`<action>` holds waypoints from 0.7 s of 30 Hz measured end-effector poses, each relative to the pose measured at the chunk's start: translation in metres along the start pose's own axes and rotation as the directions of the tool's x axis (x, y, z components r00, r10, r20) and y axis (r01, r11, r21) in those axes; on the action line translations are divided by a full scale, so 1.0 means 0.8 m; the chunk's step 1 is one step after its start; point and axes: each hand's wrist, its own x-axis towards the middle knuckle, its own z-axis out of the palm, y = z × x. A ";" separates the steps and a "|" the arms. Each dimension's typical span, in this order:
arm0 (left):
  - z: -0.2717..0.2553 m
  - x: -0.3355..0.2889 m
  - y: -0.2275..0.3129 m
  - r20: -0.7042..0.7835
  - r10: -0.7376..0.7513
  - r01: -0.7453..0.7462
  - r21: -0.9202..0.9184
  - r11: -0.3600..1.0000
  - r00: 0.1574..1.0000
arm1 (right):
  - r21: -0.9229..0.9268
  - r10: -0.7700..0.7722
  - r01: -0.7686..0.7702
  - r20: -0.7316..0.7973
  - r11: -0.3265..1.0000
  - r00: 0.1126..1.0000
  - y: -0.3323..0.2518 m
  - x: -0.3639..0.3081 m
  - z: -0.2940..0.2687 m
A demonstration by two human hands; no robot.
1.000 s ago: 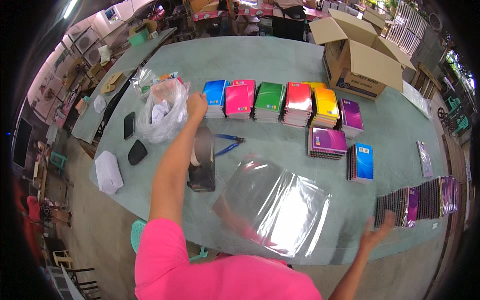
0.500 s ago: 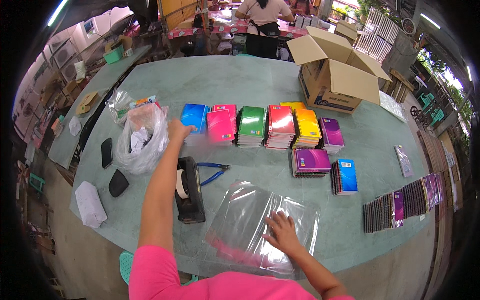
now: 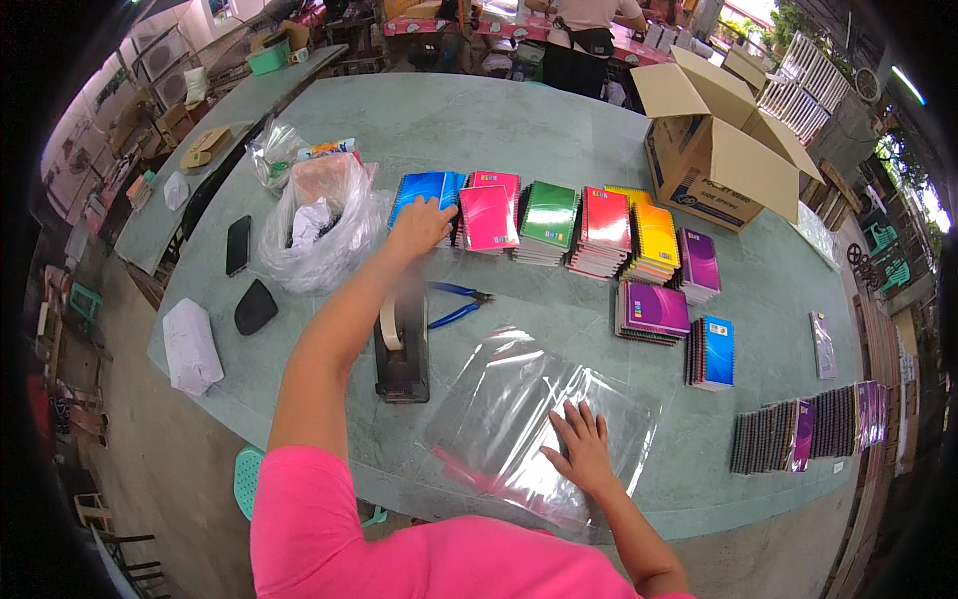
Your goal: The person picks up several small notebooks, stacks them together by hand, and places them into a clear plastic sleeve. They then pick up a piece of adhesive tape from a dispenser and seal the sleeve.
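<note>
My left hand (image 3: 423, 228) reaches to a stack of blue spiral notebooks (image 3: 419, 187), its fingers bent over the near side of the top blue notebook. Part of that stack is hidden behind the hand. To its right stand stacks of pink notebooks (image 3: 487, 218), green notebooks (image 3: 550, 215), red notebooks (image 3: 604, 222) and yellow notebooks (image 3: 655, 236). Close to me, my right hand (image 3: 583, 445) lies open, fingers spread, on clear plastic sheets or bags (image 3: 499, 409). A black tape dispenser (image 3: 407, 364) stands under my left forearm, beside blue-handled pliers (image 3: 454, 308).
Purple notebooks (image 3: 654, 307), a small blue pile (image 3: 713, 349) and a long row of notebooks (image 3: 768, 439) stand rightward. An open carton (image 3: 709, 170) is at the far right. Leftward lie a plastic bag (image 3: 321, 230), a phone (image 3: 239, 246), a black pouch (image 3: 256, 307) and a white bundle (image 3: 190, 344).
My left hand has moved from the left side of the blue stack onto its near side, and the top blue notebook looks shifted. My right hand stays on the plastic. The view has turned left.
</note>
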 end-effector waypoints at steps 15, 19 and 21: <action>-0.106 0.034 -0.005 -0.288 -0.273 0.242 -0.138 0.960 0.918 | 0.661 0.304 -0.189 -0.062 0.726 0.951 0.011 0.053 -0.065; -0.155 0.003 0.139 -0.401 0.272 -0.336 -0.095 0.937 0.874 | 0.897 0.143 -0.102 0.179 -0.429 0.973 -0.015 0.137 -0.113; -0.149 -0.053 0.224 -0.262 0.514 -0.558 -0.130 0.820 0.817 | 0.800 0.147 -0.124 0.256 -0.587 0.955 -0.019 0.177 -0.106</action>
